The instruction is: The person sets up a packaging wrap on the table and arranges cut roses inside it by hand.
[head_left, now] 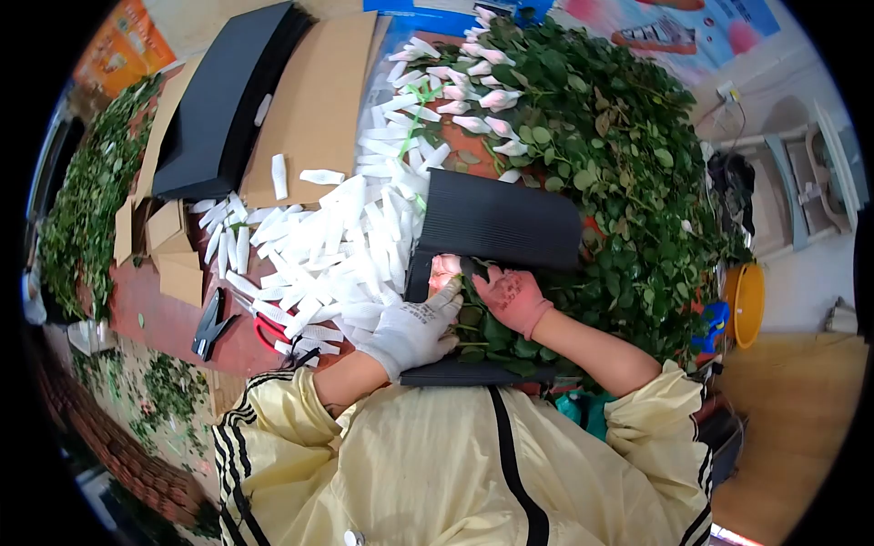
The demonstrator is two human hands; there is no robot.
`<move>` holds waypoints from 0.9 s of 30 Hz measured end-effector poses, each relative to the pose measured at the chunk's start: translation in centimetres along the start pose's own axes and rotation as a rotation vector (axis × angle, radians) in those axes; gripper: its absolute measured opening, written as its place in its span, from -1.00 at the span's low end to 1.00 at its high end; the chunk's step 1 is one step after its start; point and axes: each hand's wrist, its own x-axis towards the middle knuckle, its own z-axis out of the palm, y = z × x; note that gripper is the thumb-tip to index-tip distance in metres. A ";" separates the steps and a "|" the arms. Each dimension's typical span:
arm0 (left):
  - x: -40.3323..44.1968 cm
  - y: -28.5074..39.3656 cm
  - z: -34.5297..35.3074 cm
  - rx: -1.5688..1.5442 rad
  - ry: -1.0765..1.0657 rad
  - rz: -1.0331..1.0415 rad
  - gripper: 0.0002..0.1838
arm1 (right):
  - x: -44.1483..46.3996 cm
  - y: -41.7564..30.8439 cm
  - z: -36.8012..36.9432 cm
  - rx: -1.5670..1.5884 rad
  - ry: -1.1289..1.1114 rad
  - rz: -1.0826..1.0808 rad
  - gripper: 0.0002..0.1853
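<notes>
My left hand (pixel 414 329), in a white glove, reaches over the lower side of the pink roses (pixel 443 272), its fingers stretched out against the blooms. My right hand (pixel 512 298), in a pink glove, has its fingers bent around the leafy rose stems (pixel 492 342) just right of the blooms. The roses lie in a black corrugated sheet (pixel 501 218), whose far flap is raised behind them. The sheet's near edge (pixel 473 374) shows in front of my body. Part of the stems is hidden under my right hand and forearm.
White foam sleeves (pixel 350 227) are heaped left of my hands. Behind them, a stack of black sheets (pixel 228 100) leans on cardboard (pixel 309 100). A black stapler (pixel 213 324) and red-handled scissors (pixel 270 331) lie at the near left. Leafy roses (pixel 619 136) cover the right side.
</notes>
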 end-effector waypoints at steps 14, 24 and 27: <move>1.5 0.9 -3.5 0.072 -0.021 0.116 -0.37 | -7.2 -0.7 -5.7 0.547 0.321 -0.042 -0.57; 1.8 -3.5 -5.1 0.045 0.041 0.068 -0.50 | -8.0 -0.5 -8.4 0.634 0.199 0.032 -0.48; -1.4 -6.8 -6.0 -0.069 0.174 -0.125 -0.58 | -6.4 -0.1 -8.6 0.527 0.301 0.124 -0.51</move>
